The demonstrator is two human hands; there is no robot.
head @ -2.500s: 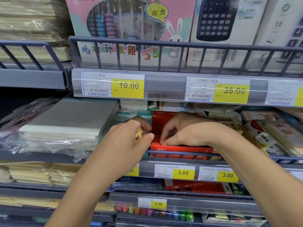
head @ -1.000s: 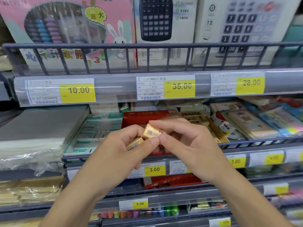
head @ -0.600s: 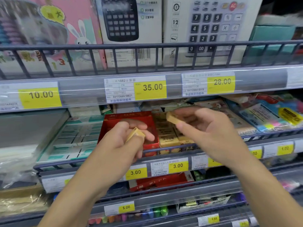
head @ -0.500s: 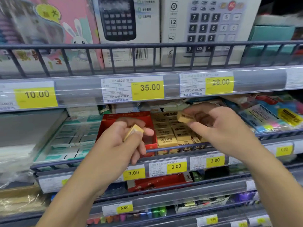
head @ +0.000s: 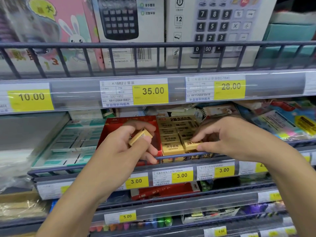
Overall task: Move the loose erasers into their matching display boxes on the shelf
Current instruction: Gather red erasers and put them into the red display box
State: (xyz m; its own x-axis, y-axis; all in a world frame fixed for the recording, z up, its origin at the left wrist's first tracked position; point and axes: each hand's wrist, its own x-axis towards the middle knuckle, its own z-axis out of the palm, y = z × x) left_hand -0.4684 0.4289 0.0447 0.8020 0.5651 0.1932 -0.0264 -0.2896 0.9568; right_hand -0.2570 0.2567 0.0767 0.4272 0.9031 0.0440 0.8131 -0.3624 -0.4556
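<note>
The shop shelf [head: 171, 157] carried a yellow display box [head: 177, 134] nearly full; the right hand [head: 227, 139] pinched one eraser [head: 192, 144] into its front row; the left hand [head: 123, 147] pinched a second eraser [head: 140, 136], unplaced.

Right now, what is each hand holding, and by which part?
The left hand pinches a yellow eraser across its sides. The right hand pinches another eraser by its right end at the yellow display box.

Grey wire-railed shop shelves [head: 171, 44] with yellow price tags [head: 150, 93].
</note>
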